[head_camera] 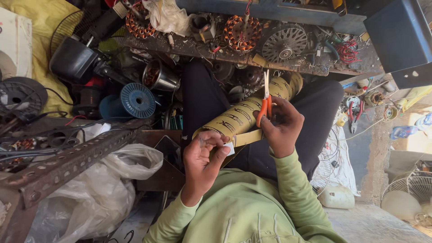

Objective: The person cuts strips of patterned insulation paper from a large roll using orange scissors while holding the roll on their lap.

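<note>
1. Scissors [265, 101] with orange handles are being held upright in the right hand [282, 128], whose fingers are closed through and around the handles; the pale blades are pointing up, nearly closed.
2. A small white piece [229, 149] is being pinched between thumb and fingers of the left hand [203, 157], beside a yellow strip [246, 137] running between the two hands.
3. Just behind the scissors, a roll of yellow printed sheet [243, 113] is being rested across the lap, on black trousers [319, 108].
4. Light green sleeves [288, 189] are being worn.
5. Above the lap, a grimy workbench [315, 67] is being crowded with copper-wound stators [242, 32] and a slotted metal disc [284, 43].
6. At the left, a blue wire spool [137, 100], a perforated steel angle bar [72, 162] and a white plastic bag [108, 189] are being kept among dark motor parts.
7. At the right, red-handled pliers [354, 114] are being left on the dusty ground near a white fan guard [414, 186].
</note>
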